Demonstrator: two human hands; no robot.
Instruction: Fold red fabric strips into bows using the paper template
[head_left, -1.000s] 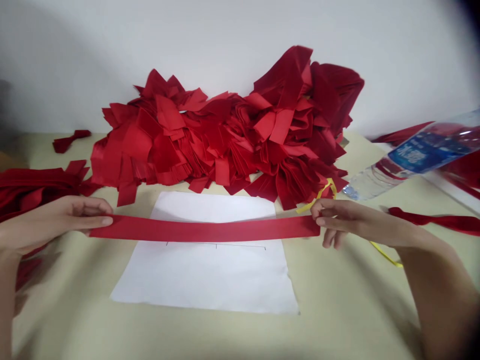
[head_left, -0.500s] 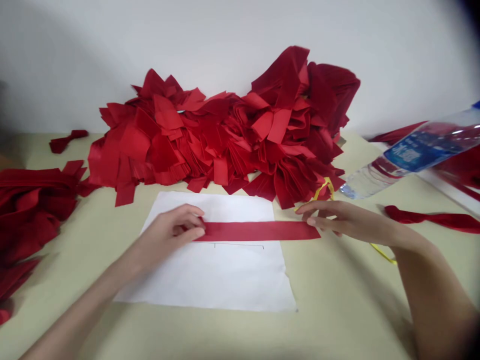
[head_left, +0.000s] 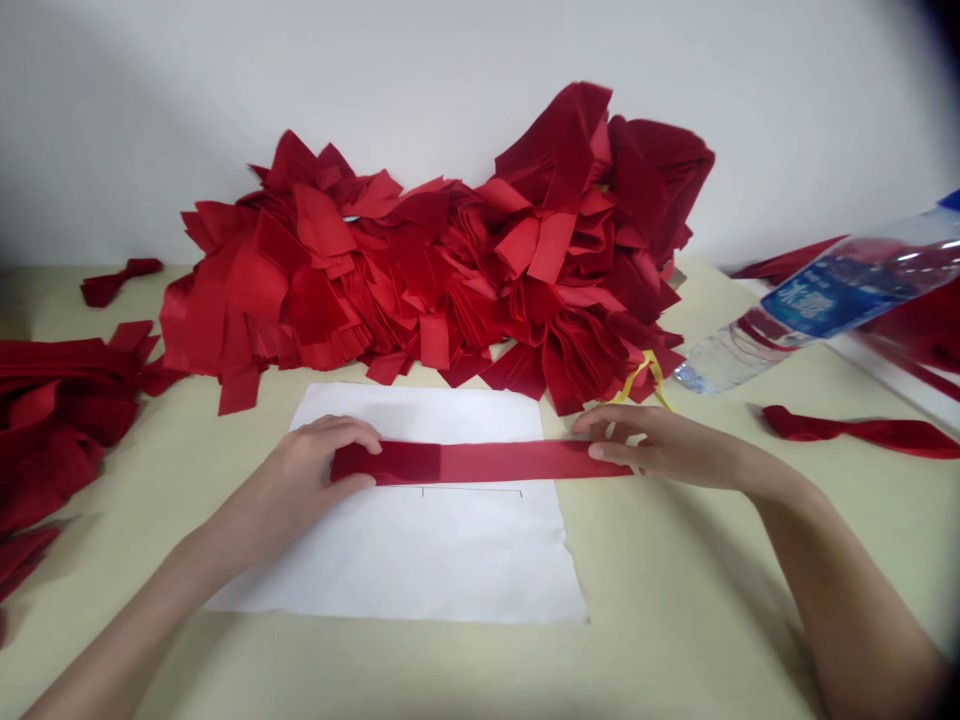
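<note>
Red strip (head_left: 517,462) — left end folded over — crosses white paper (head_left: 397,560).

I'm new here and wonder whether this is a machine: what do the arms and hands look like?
The left grip and right grip are bare human hands, with no glove or ring in view. The forearms are uncovered too, showing no sleeve, watch, cable or marking.
</note>
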